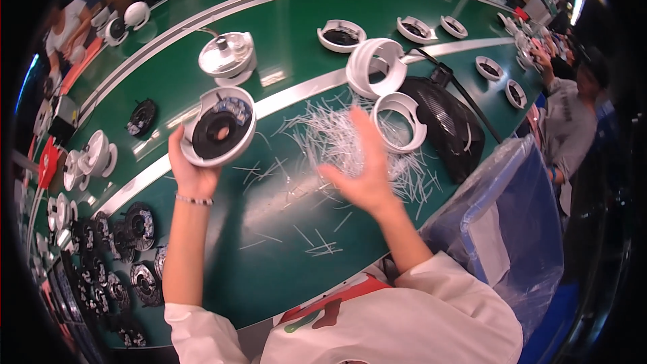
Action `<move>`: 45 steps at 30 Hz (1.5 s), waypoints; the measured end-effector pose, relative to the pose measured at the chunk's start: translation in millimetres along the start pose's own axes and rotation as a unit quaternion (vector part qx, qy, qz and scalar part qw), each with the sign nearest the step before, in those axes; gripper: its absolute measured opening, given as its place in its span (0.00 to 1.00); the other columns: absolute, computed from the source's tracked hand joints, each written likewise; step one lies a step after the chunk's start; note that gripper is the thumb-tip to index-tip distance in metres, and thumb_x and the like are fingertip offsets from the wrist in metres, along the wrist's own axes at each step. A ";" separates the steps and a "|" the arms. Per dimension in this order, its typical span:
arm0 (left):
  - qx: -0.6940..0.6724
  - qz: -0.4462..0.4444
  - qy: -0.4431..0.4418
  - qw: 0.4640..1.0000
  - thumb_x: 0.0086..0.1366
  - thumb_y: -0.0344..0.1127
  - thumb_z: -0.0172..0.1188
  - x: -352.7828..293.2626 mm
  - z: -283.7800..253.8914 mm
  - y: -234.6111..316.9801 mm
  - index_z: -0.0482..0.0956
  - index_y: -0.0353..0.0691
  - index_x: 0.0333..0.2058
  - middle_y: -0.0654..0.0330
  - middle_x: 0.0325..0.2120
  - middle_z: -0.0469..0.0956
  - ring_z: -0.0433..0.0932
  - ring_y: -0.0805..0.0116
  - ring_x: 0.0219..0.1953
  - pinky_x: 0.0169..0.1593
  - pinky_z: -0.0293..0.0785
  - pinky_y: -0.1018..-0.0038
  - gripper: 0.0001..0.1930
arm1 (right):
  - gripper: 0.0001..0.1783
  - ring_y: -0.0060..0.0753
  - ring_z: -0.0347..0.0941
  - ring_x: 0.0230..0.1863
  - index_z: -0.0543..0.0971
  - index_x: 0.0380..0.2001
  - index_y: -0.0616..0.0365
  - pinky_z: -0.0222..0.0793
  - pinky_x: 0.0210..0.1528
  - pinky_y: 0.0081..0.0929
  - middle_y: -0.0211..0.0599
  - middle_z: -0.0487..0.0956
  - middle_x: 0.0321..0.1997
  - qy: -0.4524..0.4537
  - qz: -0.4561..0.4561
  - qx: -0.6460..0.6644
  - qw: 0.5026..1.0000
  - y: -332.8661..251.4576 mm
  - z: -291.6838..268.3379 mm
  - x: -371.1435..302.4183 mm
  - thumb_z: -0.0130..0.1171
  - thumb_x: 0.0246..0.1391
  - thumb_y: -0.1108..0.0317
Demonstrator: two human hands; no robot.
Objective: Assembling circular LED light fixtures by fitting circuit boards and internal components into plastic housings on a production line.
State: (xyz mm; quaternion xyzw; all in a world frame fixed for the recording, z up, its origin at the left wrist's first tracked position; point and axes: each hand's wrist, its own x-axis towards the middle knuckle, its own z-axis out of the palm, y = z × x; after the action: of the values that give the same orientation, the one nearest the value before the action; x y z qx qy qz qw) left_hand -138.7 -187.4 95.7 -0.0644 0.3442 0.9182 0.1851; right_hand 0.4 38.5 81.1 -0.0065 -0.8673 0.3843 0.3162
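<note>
My left hand [191, 170] is wrapped round the lower left side of a white round housing [249, 133], lifted above the green bench. Inside the housing sit a black ring-shaped part [207, 140] and a blue circuit board [231, 106]. My right hand [366, 174] has its thumb spread away from its fingers, which look slightly blurred, and I see nothing in it. It is over a heap of thin white strips [322, 136], just left of an empty white ring-shaped shell [419, 136]. Another white shell [357, 67] stands behind that one.
A black patterned bag [441, 118] and a lined blue bin [495, 195] are at the right. Black ring parts [139, 224] crowd the left. A white assembly [227, 57] and several white housings [340, 35] stand on the conveyor. Co-workers [573, 114] sit at both sides.
</note>
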 end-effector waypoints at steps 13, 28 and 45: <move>0.567 0.167 0.278 0.757 0.56 0.45 0.50 155.2 -36.7 44.9 0.69 0.32 0.41 0.47 0.36 0.73 0.75 0.53 0.36 0.38 0.74 0.61 0.21 | 0.05 0.47 0.66 0.28 0.74 0.19 0.63 0.60 0.31 0.37 0.44 0.73 0.23 0.053 0.038 -0.296 0.953 77.8 -39.9 -2.5 0.57 0.37 0.72; 0.837 0.094 0.263 0.470 0.45 0.47 0.62 171.2 -99.7 144.8 0.68 0.40 0.43 0.49 0.40 0.71 0.71 0.54 0.43 0.46 0.68 0.65 0.28 | 0.09 0.33 0.64 0.27 0.76 0.20 0.56 0.62 0.30 0.25 0.24 0.77 0.30 -0.253 -0.175 0.023 0.951 -74.2 19.5 -45.3 0.62 0.28 0.74; 0.280 0.181 0.087 0.939 0.52 0.21 0.53 -107.8 -67.4 55.2 0.59 0.31 0.44 0.55 0.37 0.71 0.72 0.72 0.36 0.37 0.71 0.78 0.19 | 0.59 0.63 0.39 0.60 0.55 0.54 0.64 0.39 0.54 0.61 0.56 0.44 0.60 -0.449 -0.086 -0.174 0.872 -104.6 56.9 -54.6 0.67 0.18 0.42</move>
State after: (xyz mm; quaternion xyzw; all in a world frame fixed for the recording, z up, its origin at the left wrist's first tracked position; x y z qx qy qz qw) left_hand -61.0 -301.8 104.9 -0.0263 0.6083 0.7932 -0.0042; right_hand 36.9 -86.7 92.8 0.1862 -0.9659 0.1602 -0.0815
